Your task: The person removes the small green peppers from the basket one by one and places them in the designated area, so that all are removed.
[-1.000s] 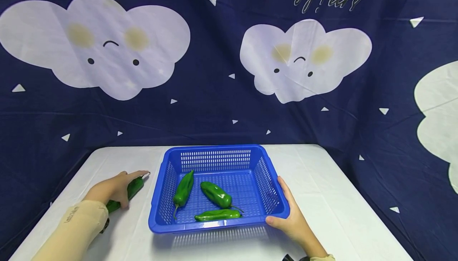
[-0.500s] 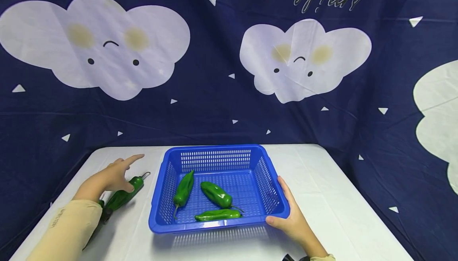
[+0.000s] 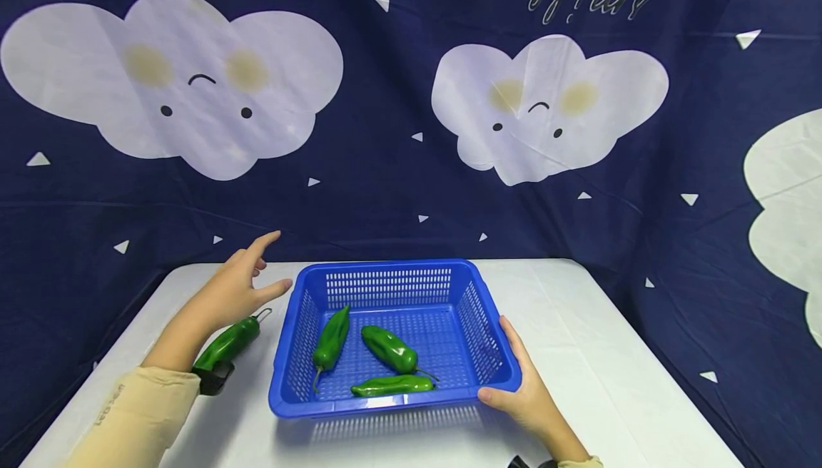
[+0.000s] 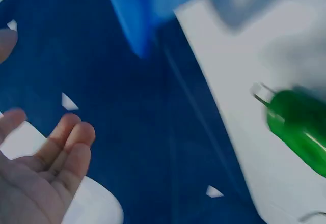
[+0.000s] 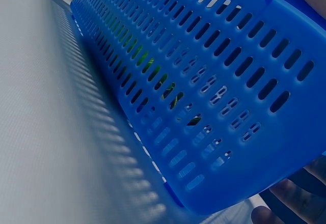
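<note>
In the head view my left hand (image 3: 234, 293) hovers at the left of the blue plastic basket (image 3: 385, 265), fingers spread, holding nothing. Below it, a green pepper (image 3: 234, 343) lies on the table, partly hidden by my wrist; the left wrist view shows this pepper (image 4: 300, 127) blurred, away from the fingers. My right hand (image 3: 526, 393) grips the basket's near right corner, thumb over the rim. Inside the basket lie a left pepper (image 3: 332, 339), a middle pepper (image 3: 388, 349) and a slim front pepper (image 3: 393, 385). The right wrist view shows the slotted basket wall (image 5: 285, 137).
A white-covered table (image 3: 546, 311) stands under the basket. Behind it hangs a dark blue cloth (image 3: 385, 204) printed with clouds. A thin curved stem (image 4: 313, 215) enters the left wrist view at its lower right edge.
My left hand has let go of the pepper on the table, then lifted and moved away and right towards the basket. The right hand and basket have stayed put.
</note>
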{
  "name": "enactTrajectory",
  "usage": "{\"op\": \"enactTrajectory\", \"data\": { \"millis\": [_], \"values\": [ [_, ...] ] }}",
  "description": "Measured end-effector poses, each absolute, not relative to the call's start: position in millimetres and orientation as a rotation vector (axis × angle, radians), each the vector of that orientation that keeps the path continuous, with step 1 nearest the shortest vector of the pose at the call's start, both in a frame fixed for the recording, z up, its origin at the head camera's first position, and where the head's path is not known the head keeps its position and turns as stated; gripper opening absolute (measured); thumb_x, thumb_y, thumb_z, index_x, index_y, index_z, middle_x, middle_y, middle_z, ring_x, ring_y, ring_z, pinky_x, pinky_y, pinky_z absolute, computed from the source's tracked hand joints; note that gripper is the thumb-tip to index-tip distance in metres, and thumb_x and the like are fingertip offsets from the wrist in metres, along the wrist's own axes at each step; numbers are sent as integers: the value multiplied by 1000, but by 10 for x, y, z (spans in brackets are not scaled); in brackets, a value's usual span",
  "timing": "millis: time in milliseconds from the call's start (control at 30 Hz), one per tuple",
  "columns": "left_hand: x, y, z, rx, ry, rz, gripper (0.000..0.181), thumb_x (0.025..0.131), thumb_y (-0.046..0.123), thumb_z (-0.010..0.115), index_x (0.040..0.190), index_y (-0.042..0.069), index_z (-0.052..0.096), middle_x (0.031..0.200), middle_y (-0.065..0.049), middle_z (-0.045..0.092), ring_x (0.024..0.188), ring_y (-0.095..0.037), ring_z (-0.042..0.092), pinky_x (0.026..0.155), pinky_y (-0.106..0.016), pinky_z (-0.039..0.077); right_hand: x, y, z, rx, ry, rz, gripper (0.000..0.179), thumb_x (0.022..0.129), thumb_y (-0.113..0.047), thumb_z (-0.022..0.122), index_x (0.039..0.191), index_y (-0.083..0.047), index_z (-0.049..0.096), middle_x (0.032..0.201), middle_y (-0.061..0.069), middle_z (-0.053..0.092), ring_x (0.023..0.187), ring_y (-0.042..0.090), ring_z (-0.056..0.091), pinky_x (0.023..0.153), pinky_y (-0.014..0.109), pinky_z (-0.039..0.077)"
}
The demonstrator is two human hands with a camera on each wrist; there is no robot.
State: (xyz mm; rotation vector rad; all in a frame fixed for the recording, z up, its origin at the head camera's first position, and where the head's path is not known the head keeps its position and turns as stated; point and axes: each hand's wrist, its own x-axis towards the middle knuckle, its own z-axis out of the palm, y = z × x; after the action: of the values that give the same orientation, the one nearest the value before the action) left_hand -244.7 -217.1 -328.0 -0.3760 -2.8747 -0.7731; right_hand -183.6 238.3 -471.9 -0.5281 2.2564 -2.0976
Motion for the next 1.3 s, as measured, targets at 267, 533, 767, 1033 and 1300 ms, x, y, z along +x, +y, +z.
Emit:
{"op": "enactTrajectory", "data": {
  "millis": [267, 533, 767, 1033, 1300],
  "values": [
    [-2355, -1703, -3108, -422, -2792, -798, 88, 92, 41, 68, 159, 13, 17, 120, -27, 56, 104, -39, 59, 78, -53, 54, -1834, 2395, -4730, -519, 2244, -2109, 115, 78, -4, 81, 160, -21, 2, 159, 31, 15, 128, 44, 46, 96, 30, 53],
    [-2343, -1374, -3061, -467, -2798, -899, 92, 90, 43, 70, 159, 15, 16, 120, -24, 59, 104, -35, 62, 77, -48, 56, -1829, 2398, -4740, -519, 2241, -2112, 115, 78, -4, 80, 160, -21, 2, 159, 30, 13, 128, 43, 47, 95, 31, 54],
    [-2361, -1141, -3048, -585, -2836, -986, 93, 88, 46, 71, 159, 24, 15, 115, -16, 58, 102, -31, 60, 75, -39, 53, -1827, 2395, -4732, -519, 2243, -2113, 114, 78, -4, 80, 160, -22, 3, 160, 29, 12, 128, 45, 45, 95, 31, 53],
    [-2362, -865, -3103, -618, -2864, -1022, 92, 88, 44, 72, 158, 25, 16, 122, -18, 57, 107, -30, 59, 80, -43, 54, -1833, 2395, -4730, -529, 2230, -2117, 115, 78, -3, 80, 160, -22, 2, 160, 29, 12, 129, 45, 45, 96, 31, 53],
    [-2368, -621, -3288, -429, -2998, -937, 97, 84, 51, 74, 158, 24, 17, 144, -30, 49, 130, -44, 51, 100, -60, 47, -1841, 2392, -4733, -539, 2223, -2122, 116, 77, -3, 81, 160, -21, 2, 159, 30, 14, 127, 41, 48, 96, 31, 53]
  ]
}}
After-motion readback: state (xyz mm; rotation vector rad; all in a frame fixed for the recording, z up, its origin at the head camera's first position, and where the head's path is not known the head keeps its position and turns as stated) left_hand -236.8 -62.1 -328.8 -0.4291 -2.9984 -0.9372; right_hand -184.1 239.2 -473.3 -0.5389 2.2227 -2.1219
